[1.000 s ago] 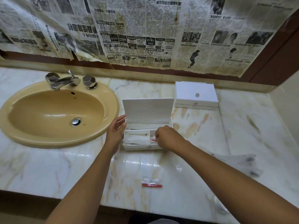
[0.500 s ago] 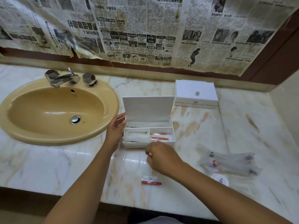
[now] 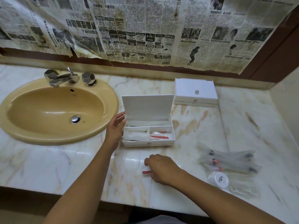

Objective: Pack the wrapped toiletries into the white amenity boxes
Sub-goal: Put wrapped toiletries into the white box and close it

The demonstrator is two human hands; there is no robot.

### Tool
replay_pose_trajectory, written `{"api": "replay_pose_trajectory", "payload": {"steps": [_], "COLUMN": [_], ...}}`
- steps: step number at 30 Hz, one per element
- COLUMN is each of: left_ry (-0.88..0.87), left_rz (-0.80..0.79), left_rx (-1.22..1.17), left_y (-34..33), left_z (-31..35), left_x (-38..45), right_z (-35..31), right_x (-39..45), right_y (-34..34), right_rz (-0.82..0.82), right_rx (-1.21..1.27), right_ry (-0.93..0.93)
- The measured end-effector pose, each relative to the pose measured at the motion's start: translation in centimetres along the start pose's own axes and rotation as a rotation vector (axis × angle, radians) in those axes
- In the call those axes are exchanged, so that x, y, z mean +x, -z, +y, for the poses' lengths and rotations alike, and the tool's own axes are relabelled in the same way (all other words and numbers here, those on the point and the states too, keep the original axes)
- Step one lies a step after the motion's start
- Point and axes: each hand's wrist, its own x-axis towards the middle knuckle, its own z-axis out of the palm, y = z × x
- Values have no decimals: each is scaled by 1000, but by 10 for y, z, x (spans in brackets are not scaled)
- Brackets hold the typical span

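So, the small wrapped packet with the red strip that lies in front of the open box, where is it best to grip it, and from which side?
Come from above and pinch the small wrapped packet by its long edges. It lies flat on the marble counter, so nothing can slide under it. The right hand already covers its right end; whether the fingers hold it cannot be told.

We have one wide-angle head view, looking forward and down from above the counter (image 3: 194, 126) edge. It sits close over both forearms and faces the papered wall (image 3: 145, 29), with the sink (image 3: 32, 135) at left.
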Motion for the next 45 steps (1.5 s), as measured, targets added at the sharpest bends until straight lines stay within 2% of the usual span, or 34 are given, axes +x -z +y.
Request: {"api": "replay_pose_trajectory", "payload": {"steps": [4, 7, 10, 13, 21, 24, 29, 31, 34, 35, 38, 41, 43, 45], "left_ry": [-6, -7, -10, -3, -3, -1, 7, 4, 4, 4, 2, -11, -16, -22], "left_rz": [10, 13, 3, 0, 0, 0, -8, -10, -8, -8, -13, -13, -7, -4], "left_rx": [-4, -13, -14, -10, 4, -4, 2, 3, 4, 4, 9, 7, 1, 0], "left_y": [0, 0, 1, 1, 1, 1, 2, 2, 2, 2, 2, 1, 2, 1], "left_z": [0, 0, 1, 0, 0, 0, 0, 1, 1, 1, 1, -1, -2, -1], "left_x": [0, 0, 0, 0, 1, 0, 1, 0, 0, 0, 0, 1, 2, 2], "right_z": [4, 14, 27, 35, 38, 42, 37, 33, 27, 27, 25, 11, -3, -14], "right_x": [4, 11, 18, 25, 39, 40, 40, 40, 35, 35, 33, 36, 38, 41], "right_y": [40, 74, 98, 104, 90, 90, 96, 93, 88, 86, 85, 88, 86, 79], "right_rz": [154, 280, 316, 247, -20, -40, 26, -26, -164, -163, 21, 238, 281, 234], "right_rx": [91, 61, 8, 28, -69, -83, 16, 73, 15, 28, 45, -45, -49, -67], "right_ry": [-21, -50, -123, -198, -228, -218, -217, -227, -197, -199, -197, -81, 14, 68]}}
